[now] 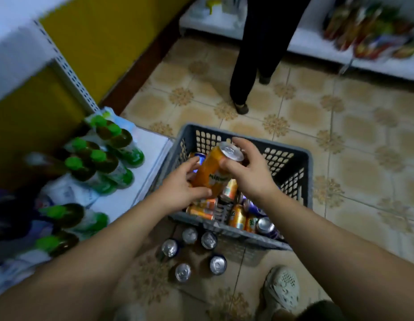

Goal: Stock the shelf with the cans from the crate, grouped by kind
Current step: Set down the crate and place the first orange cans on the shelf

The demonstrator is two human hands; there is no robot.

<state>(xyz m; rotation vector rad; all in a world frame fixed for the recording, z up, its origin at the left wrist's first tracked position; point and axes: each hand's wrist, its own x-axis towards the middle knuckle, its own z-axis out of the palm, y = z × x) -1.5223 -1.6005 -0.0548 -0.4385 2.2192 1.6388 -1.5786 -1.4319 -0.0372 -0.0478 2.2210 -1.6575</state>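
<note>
A grey plastic crate (291, 245) stands on the tiled floor, holding several orange cans (237, 216) and blue cans (266, 227). Above the crate a tilted orange can (213, 173) is held between both hands. My right hand (252, 172) grips its silver top end. My left hand (183, 186) curls round its lower body. Several blue cans (199, 251) stand upright on the floor just in front of the crate. The white shelf (136, 179) lies low at the left beside the crate.
Green-capped bottles (104, 158) and white packs crowd the left shelf. A person in dark trousers (254, 61) stands beyond the crate. Another white shelf with snack bags (372, 33) runs along the back right. My shoe (282, 290) is at the bottom.
</note>
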